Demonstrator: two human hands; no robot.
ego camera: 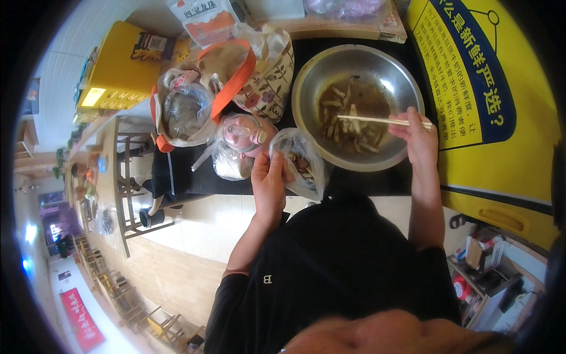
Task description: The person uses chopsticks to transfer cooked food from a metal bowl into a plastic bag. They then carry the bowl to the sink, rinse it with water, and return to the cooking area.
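Observation:
A wide stainless steel basin [393, 82] stands on the black counter, with brown liquid and pale food pieces [329, 126] that resemble chicken feet. My right hand [418, 137] holds a pair of light wooden chopsticks [371, 119] over the basin's right side. Their tips are at a pale piece near the middle of the food. My left hand [269, 183] grips the rim of a clear plastic bag [315, 188] just left of the basin. Brown food pieces [301, 166] lie inside this bag.
A pink bottle [254, 144] lies close behind my left hand. Beyond it are a white bag with orange handles [194, 139] and a floral cloth bag [276, 66]. A yellow printed cabinet [530, 159] borders the right. Wooden tables [112, 190] and chairs occupy the far left.

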